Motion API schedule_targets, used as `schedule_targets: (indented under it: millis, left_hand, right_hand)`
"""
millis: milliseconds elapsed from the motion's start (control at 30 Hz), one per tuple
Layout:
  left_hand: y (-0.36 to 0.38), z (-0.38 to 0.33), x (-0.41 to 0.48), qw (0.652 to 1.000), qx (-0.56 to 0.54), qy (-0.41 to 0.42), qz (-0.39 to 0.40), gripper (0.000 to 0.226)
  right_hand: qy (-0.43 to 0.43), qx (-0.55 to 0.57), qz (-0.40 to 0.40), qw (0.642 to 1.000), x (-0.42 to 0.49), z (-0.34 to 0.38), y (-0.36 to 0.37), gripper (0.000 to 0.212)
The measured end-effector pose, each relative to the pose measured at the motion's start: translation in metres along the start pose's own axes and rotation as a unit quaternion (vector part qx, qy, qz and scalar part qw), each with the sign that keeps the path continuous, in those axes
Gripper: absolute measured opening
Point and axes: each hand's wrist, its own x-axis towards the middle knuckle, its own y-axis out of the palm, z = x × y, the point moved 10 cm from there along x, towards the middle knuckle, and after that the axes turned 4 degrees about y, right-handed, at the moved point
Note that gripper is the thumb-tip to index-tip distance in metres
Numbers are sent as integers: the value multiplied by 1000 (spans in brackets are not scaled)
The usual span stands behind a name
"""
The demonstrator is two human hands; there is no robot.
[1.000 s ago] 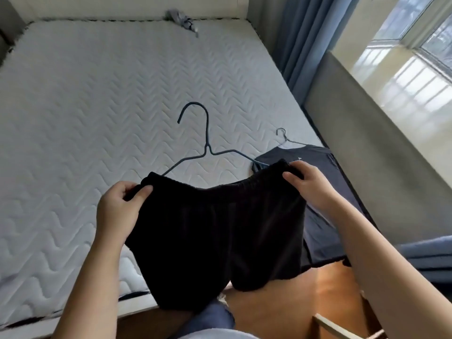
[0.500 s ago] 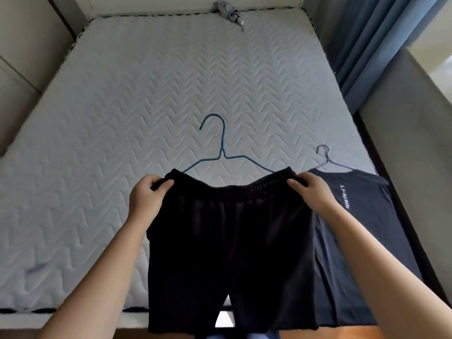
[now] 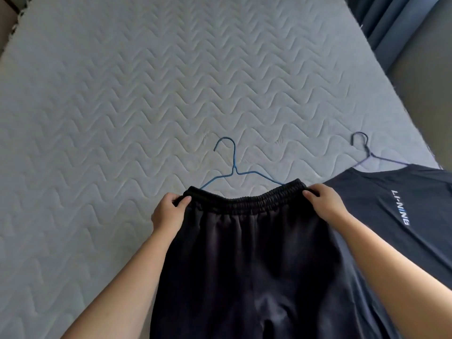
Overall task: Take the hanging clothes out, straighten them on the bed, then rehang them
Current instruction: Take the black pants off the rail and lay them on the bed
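Black shorts (image 3: pixel 244 260) with an elastic waistband are stretched out over the near part of the quilted mattress (image 3: pixel 122 106). My left hand (image 3: pixel 168 211) pinches the waistband's left corner and my right hand (image 3: pixel 325 206) grips its right corner. A blue wire hanger (image 3: pixel 234 165) lies flat on the mattress just beyond the waistband, its lower bar hidden under the shorts. To the right a dark navy T-shirt (image 3: pixel 401 221) with white lettering lies flat on a second wire hanger (image 3: pixel 367 152), whose hook sticks out past the collar.
Blue curtains (image 3: pixel 386 23) hang at the upper right beside a grey wall (image 3: pixel 425 89) along the bed's right side. The mattress's left edge shows at the upper left corner.
The view has swung left and tilted down over the bed. Both hands have carried the shorts forward and lower, so the waistband now lies over the blue hanger's lower part.
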Motion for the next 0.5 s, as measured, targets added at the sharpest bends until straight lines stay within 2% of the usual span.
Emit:
schedule_targets:
  millis: [267,500]
  left_hand:
    - [85,68,76,998,27,-52,21,32]
    - [98,88,87,997,39,-61,12,35]
  right_hand:
    - [71,-13,6,997,89,-51,76,27]
    - [104,3,-33,994,97,-75,89,27]
